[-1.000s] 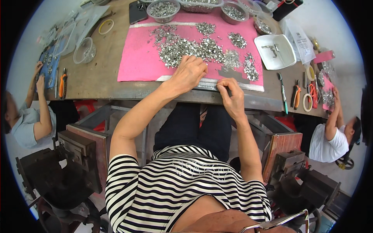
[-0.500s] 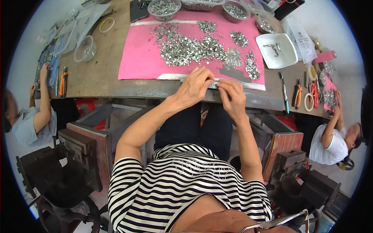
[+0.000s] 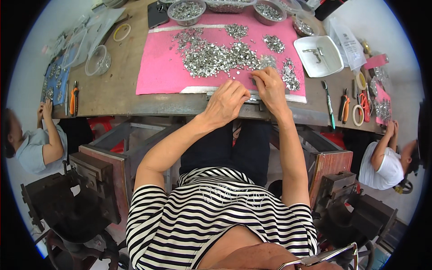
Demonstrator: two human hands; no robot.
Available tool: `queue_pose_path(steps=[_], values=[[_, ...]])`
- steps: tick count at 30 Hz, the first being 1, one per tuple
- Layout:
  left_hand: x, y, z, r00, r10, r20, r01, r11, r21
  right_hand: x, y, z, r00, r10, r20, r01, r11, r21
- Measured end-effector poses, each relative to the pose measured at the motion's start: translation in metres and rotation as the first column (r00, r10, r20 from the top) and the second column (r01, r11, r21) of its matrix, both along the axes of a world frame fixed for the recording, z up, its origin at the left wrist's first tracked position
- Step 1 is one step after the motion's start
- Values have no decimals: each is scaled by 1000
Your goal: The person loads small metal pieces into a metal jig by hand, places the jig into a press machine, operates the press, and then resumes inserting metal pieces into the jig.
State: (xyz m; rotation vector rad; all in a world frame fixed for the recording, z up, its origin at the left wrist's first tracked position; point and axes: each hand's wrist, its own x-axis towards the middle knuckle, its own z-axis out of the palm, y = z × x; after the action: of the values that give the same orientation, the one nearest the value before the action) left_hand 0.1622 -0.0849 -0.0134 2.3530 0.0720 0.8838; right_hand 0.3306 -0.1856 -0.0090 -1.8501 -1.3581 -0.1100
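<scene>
My left hand (image 3: pixel 226 100) is closed at the table's front edge, its fingertips pinched beside a narrow metal piece (image 3: pixel 253 99) lying along that edge. What those fingers hold, if anything, is too small to make out. My right hand (image 3: pixel 272 90) reaches over the front of the pink mat (image 3: pixel 155 67). Its thumb and fingers come together in a pinch near a small heap of thin shiny pieces (image 3: pixel 268 60), which the hand partly covers. Any item in that pinch is hidden. Just beyond my hands spreads a large pile of small silvery metal parts (image 3: pixel 211 60).
Smaller heaps and tubs of parts (image 3: pixel 186 11) lie farther back. At right stand a white tray (image 3: pixel 300 58) with metal links, a toothbrush (image 3: pixel 329 101) and orange-handled pliers (image 3: pixel 344 107). More pliers (image 3: pixel 74 101) lie left. Two people work at either side.
My right hand has moved up and away from the table edge onto the mat, beside the thin pieces. The left hand stays at the edge, slightly lower.
</scene>
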Motion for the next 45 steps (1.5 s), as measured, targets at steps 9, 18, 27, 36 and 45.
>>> queue_pose_path(steps=[9,18,27,36,45], values=[[-3,1,1,1000,-7,14,7,1000,-13,7,6,7,959,111,262,-83,990,-115],[-3,-5,7,996,85,-2,-85,993,83,11,4,3,939,155,307,-100,977,-188],[-26,-9,3,985,164,-48,-161,986,47,-41,-36,12,901,107,-420,-94,994,51],[-23,-13,-7,976,217,-28,-215,974,74,-55,-33,1,974,79,-214,-69,996,53],[-24,-13,-8,977,212,-24,-210,974,87,-57,-29,-3,998,59,12,-59,994,95]])
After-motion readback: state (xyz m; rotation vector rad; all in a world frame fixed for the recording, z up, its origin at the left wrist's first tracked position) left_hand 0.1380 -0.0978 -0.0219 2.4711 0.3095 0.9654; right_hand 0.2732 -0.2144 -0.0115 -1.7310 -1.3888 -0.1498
